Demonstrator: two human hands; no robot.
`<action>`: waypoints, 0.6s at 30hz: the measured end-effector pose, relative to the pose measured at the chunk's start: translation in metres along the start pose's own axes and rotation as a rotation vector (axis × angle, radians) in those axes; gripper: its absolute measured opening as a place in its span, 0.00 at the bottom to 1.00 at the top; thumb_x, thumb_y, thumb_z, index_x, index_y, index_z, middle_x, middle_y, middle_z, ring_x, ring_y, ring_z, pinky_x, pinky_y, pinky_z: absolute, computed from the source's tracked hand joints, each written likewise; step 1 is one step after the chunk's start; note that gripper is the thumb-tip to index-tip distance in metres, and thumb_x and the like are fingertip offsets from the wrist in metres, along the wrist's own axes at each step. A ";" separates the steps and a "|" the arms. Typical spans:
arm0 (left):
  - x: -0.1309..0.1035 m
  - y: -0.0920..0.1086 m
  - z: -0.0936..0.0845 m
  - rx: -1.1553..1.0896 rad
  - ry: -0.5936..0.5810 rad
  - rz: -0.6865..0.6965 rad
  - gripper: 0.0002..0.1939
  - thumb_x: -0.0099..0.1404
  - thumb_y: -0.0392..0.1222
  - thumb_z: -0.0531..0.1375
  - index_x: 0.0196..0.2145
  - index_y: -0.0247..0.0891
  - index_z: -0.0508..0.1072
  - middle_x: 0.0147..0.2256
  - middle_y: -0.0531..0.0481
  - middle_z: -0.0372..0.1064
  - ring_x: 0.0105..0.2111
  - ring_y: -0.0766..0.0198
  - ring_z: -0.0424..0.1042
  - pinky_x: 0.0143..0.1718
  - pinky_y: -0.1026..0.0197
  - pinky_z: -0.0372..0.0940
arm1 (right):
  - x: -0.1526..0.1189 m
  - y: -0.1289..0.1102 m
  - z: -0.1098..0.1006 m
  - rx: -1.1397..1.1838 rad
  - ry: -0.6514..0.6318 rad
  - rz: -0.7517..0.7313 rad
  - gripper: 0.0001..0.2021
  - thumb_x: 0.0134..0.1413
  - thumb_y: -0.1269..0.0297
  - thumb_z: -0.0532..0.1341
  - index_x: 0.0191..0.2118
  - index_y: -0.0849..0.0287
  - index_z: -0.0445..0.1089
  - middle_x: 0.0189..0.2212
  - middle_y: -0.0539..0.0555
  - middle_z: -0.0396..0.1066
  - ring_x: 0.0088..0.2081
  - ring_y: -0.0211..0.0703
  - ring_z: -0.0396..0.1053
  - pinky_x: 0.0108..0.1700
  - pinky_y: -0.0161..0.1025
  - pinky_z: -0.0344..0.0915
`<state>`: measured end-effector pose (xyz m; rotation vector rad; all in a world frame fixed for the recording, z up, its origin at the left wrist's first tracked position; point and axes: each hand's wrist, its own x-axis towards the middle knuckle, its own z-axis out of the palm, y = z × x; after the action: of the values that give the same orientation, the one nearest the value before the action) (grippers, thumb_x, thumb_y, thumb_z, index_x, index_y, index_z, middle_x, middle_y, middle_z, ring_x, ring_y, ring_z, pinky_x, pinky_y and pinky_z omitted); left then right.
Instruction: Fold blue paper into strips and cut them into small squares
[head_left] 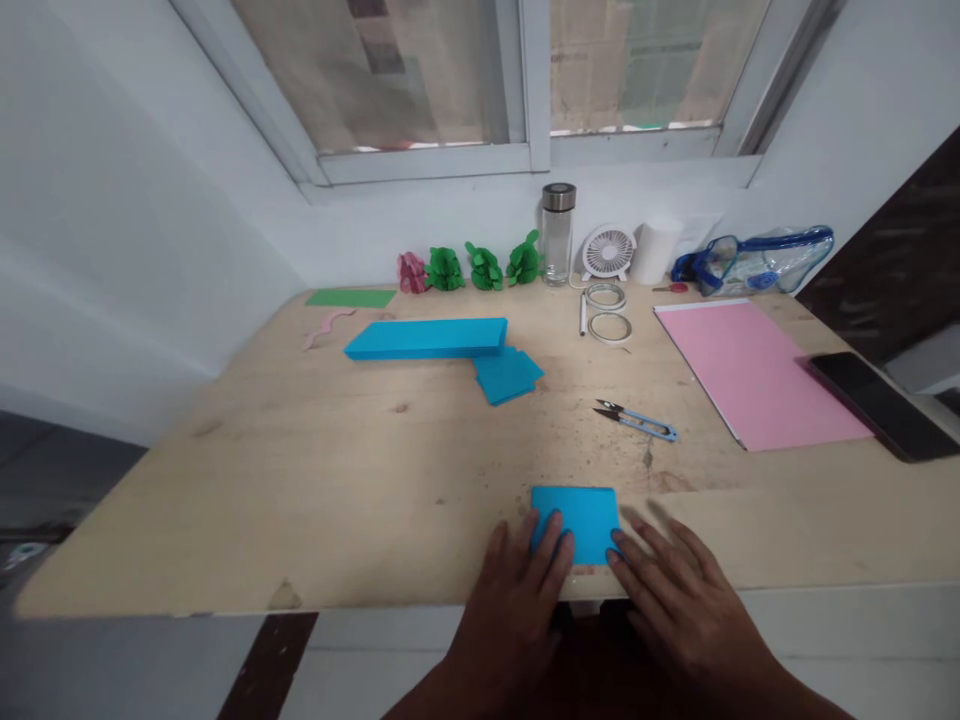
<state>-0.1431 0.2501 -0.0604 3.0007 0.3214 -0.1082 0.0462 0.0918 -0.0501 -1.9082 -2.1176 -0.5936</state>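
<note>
A blue square of paper [581, 520] lies flat near the table's front edge, with a thin crease or fold along its far side. My left hand [517, 585] rests on its left part, fingers stretched out over the paper. At the right edge, the fingertips of my right hand [671, 590] touch the paper, and its other fingers lie spread on the wood. Beyond them are several loose blue squares [508, 375], partly overlapping, beside a long folded strip of blue paper [431, 338]. Blue-handled thread snips [637, 420] lie to the right, blades apart.
Pink paper [757, 370] and a black phone [885, 400] occupy the right side. Along the wall stand green paper shapes [484, 266], a glass bottle [557, 235], a small fan [608, 251] and a clear pouch [765, 262]. Tape rolls [610, 327] and a pen [583, 313] lie before them.
</note>
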 end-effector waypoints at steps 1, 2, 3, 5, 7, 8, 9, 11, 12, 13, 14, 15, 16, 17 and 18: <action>0.000 0.000 -0.001 -0.006 0.002 0.001 0.45 0.54 0.36 0.59 0.67 0.40 0.47 0.68 0.44 0.38 0.67 0.41 0.36 0.61 0.32 0.42 | -0.005 0.005 -0.002 -0.017 -0.022 -0.009 0.16 0.60 0.65 0.57 0.53 0.59 0.69 0.57 0.57 0.66 0.62 0.56 0.56 0.62 0.60 0.50; 0.000 0.000 -0.002 -0.012 0.006 0.004 0.45 0.54 0.36 0.59 0.67 0.40 0.46 0.68 0.44 0.38 0.67 0.41 0.36 0.61 0.32 0.43 | -0.010 0.010 -0.005 -0.032 -0.043 -0.016 0.17 0.60 0.66 0.57 0.54 0.58 0.68 0.58 0.57 0.65 0.63 0.56 0.55 0.62 0.60 0.50; -0.001 0.000 -0.003 -0.017 0.010 0.008 0.45 0.54 0.37 0.59 0.67 0.40 0.46 0.68 0.44 0.38 0.67 0.41 0.36 0.61 0.32 0.43 | -0.013 0.015 -0.007 -0.044 -0.061 -0.022 0.18 0.60 0.66 0.57 0.55 0.58 0.67 0.59 0.56 0.64 0.63 0.56 0.55 0.62 0.60 0.49; -0.001 0.000 -0.003 -0.022 0.018 0.008 0.44 0.55 0.37 0.59 0.67 0.39 0.46 0.68 0.44 0.38 0.67 0.41 0.36 0.61 0.32 0.43 | -0.016 0.020 -0.011 -0.053 -0.071 -0.016 0.20 0.59 0.66 0.58 0.57 0.58 0.66 0.60 0.56 0.63 0.63 0.56 0.53 0.63 0.60 0.46; -0.001 0.000 -0.003 -0.022 0.020 0.007 0.44 0.55 0.37 0.59 0.67 0.39 0.46 0.68 0.43 0.38 0.67 0.41 0.36 0.61 0.32 0.43 | -0.012 0.018 -0.011 -0.042 -0.033 0.002 0.21 0.58 0.65 0.58 0.57 0.58 0.66 0.60 0.57 0.63 0.64 0.56 0.52 0.64 0.60 0.43; -0.001 0.000 -0.002 -0.020 0.021 0.007 0.44 0.55 0.38 0.59 0.67 0.39 0.46 0.68 0.43 0.38 0.67 0.41 0.36 0.61 0.31 0.43 | -0.008 0.015 -0.009 -0.032 -0.009 0.001 0.21 0.58 0.65 0.59 0.57 0.59 0.66 0.59 0.57 0.63 0.64 0.56 0.52 0.65 0.59 0.42; -0.001 0.000 -0.001 -0.018 0.025 0.006 0.44 0.56 0.38 0.59 0.67 0.39 0.46 0.68 0.43 0.38 0.67 0.41 0.36 0.61 0.31 0.43 | -0.003 0.011 -0.007 -0.021 0.010 -0.010 0.21 0.58 0.65 0.58 0.57 0.59 0.66 0.59 0.56 0.63 0.64 0.55 0.52 0.65 0.59 0.41; -0.001 -0.001 0.001 -0.013 0.046 0.013 0.44 0.57 0.39 0.59 0.67 0.40 0.45 0.68 0.42 0.37 0.67 0.41 0.37 0.60 0.31 0.44 | 0.007 0.001 0.001 0.014 0.020 -0.047 0.21 0.58 0.65 0.58 0.57 0.59 0.66 0.60 0.55 0.63 0.63 0.54 0.54 0.65 0.60 0.40; -0.001 -0.001 0.002 -0.011 0.061 0.019 0.44 0.57 0.40 0.60 0.67 0.43 0.44 0.68 0.42 0.36 0.67 0.40 0.37 0.60 0.31 0.45 | 0.011 -0.003 0.006 0.030 0.012 -0.060 0.20 0.59 0.66 0.57 0.57 0.59 0.66 0.59 0.55 0.63 0.63 0.54 0.55 0.65 0.60 0.41; -0.002 -0.002 0.003 -0.010 0.074 0.026 0.44 0.57 0.42 0.60 0.67 0.45 0.44 0.68 0.42 0.36 0.66 0.39 0.38 0.59 0.32 0.46 | 0.013 -0.007 0.010 0.044 0.010 -0.067 0.20 0.59 0.67 0.57 0.56 0.59 0.66 0.59 0.55 0.64 0.62 0.53 0.57 0.65 0.60 0.42; -0.002 -0.002 0.004 -0.006 0.087 0.034 0.45 0.57 0.43 0.61 0.67 0.47 0.44 0.68 0.42 0.35 0.66 0.39 0.39 0.59 0.32 0.47 | 0.015 -0.010 0.013 0.053 0.006 -0.068 0.19 0.59 0.68 0.57 0.56 0.59 0.67 0.58 0.55 0.65 0.61 0.52 0.58 0.65 0.59 0.43; -0.002 -0.003 0.004 0.000 0.097 0.040 0.45 0.57 0.45 0.62 0.67 0.48 0.44 0.68 0.41 0.35 0.66 0.38 0.40 0.59 0.32 0.47 | 0.016 -0.013 0.016 0.057 0.002 -0.062 0.19 0.59 0.69 0.56 0.56 0.59 0.67 0.58 0.55 0.66 0.60 0.52 0.59 0.65 0.59 0.45; -0.002 -0.003 0.004 0.009 0.101 0.046 0.45 0.57 0.46 0.62 0.67 0.48 0.44 0.68 0.41 0.35 0.66 0.38 0.40 0.59 0.32 0.47 | 0.015 -0.014 0.018 0.060 -0.001 -0.051 0.19 0.59 0.70 0.56 0.56 0.59 0.67 0.57 0.54 0.66 0.60 0.51 0.60 0.65 0.59 0.46; -0.002 -0.004 0.004 0.021 0.104 0.049 0.45 0.58 0.46 0.62 0.67 0.46 0.44 0.68 0.40 0.36 0.66 0.38 0.40 0.59 0.33 0.48 | 0.015 -0.016 0.019 0.064 -0.004 -0.038 0.19 0.60 0.70 0.56 0.56 0.58 0.66 0.57 0.54 0.67 0.60 0.50 0.60 0.64 0.59 0.47; -0.002 -0.005 0.004 0.035 0.105 0.054 0.45 0.58 0.46 0.62 0.67 0.45 0.44 0.68 0.39 0.36 0.66 0.39 0.40 0.59 0.33 0.48 | 0.015 -0.017 0.019 0.071 -0.008 -0.021 0.19 0.60 0.70 0.55 0.56 0.58 0.66 0.57 0.54 0.67 0.60 0.50 0.60 0.64 0.59 0.48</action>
<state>-0.1466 0.2536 -0.0644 3.0532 0.2509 0.0496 0.0297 0.1120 -0.0629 -1.8561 -2.1365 -0.5082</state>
